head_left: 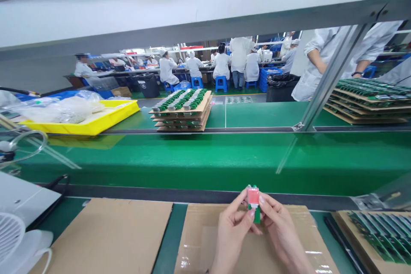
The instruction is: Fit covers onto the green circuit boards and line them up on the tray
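Note:
Between my two hands is a small green circuit board (257, 215) with a red-faced, clear-edged block at its upper end. My left hand (233, 227) pinches it from the left, its thumb near the white part below the red face. From the right, my right hand (278, 222) grips the board's edge with thumb and fingers. Both hands are closed on it, above a taped cardboard sheet (201, 239). The board's underside and some fingertips are hidden.
Another cardboard sheet (109, 235) lies left, beside a white fan (16, 239). Circuit boards (382, 231) sit on cardboard at right. Beyond the green belt (180, 158) stand stacked board layers (183, 109) and a yellow tray (118, 113). A metal post (334, 77) rises ahead, near a white-coated person.

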Motion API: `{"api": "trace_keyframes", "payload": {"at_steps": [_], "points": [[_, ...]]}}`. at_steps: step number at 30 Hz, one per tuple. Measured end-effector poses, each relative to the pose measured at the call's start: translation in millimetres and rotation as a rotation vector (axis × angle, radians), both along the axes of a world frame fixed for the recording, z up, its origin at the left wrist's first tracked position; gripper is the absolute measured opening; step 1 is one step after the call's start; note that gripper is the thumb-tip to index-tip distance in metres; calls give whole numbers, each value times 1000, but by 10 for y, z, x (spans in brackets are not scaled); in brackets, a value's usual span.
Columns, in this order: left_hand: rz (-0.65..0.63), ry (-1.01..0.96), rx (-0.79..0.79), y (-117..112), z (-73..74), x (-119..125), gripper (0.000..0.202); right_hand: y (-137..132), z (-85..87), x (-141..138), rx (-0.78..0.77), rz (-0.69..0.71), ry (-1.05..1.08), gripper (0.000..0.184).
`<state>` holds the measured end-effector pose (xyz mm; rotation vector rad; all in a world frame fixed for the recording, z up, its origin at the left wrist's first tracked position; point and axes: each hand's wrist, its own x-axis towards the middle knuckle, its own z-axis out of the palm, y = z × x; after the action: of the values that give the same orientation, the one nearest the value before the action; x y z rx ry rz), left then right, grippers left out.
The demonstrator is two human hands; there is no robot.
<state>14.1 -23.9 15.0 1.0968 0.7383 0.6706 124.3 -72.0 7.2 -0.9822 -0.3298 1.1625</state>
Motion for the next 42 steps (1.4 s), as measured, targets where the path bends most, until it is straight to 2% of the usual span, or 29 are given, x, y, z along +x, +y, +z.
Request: {"api": "trace_keyframes", "payload": {"at_steps": [9,35,42], "points": [[-4,-3,-11,-9,27,6,83,-4,-22,-6,8,5,1,41],[0,-41,-16,-10,-4,18,74,3,-8,-4,5,-7,-1,43],[1,-29,-20,-16,19,16,79,-9,-3,-14,-4,-20,4,44]]}}
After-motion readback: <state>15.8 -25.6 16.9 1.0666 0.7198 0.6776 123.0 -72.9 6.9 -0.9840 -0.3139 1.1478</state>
